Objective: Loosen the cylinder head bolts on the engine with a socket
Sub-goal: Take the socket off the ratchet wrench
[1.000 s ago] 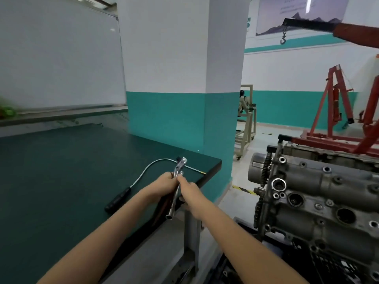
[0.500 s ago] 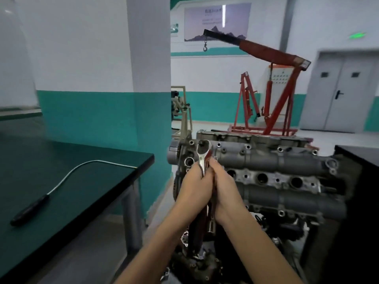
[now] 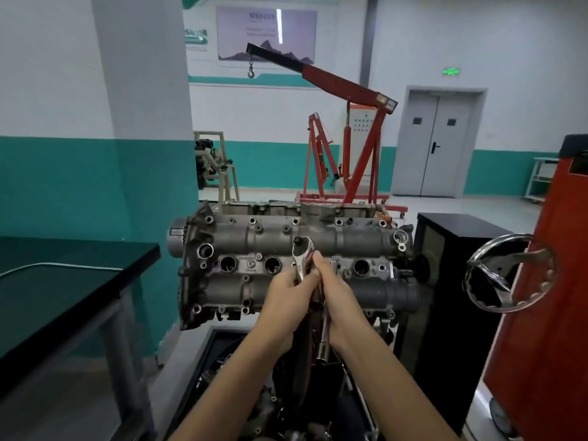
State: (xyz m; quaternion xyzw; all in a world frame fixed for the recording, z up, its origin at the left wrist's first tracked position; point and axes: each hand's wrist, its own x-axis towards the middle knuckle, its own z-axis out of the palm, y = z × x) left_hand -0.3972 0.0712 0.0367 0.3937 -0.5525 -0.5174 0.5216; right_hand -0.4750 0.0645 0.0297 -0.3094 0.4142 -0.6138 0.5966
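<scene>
A grey engine cylinder head (image 3: 241,243) lies across the middle of the view on a stand, with bolts along its top edge and several round wells in its centre row. In front of it, my left hand (image 3: 288,296) grips a chrome ratchet (image 3: 303,253) with its head pointing up. My right hand (image 3: 334,291) holds a slim chrome extension bar (image 3: 325,337) that hangs down past my wrist. Both hands are pressed together, just in front of the head's centre. Whether a socket is fitted is hidden.
A dark green workbench (image 3: 79,281) stands at the left beside a teal and white pillar (image 3: 152,154). A black cabinet (image 3: 451,281) and a chrome handwheel (image 3: 509,275) on a red stand (image 3: 553,313) are at the right. A red engine crane (image 3: 346,148) stands behind.
I turned from the workbench to face the engine. Both hands carried the ratchet and bar over, and now hold them in front of the cylinder head's middle.
</scene>
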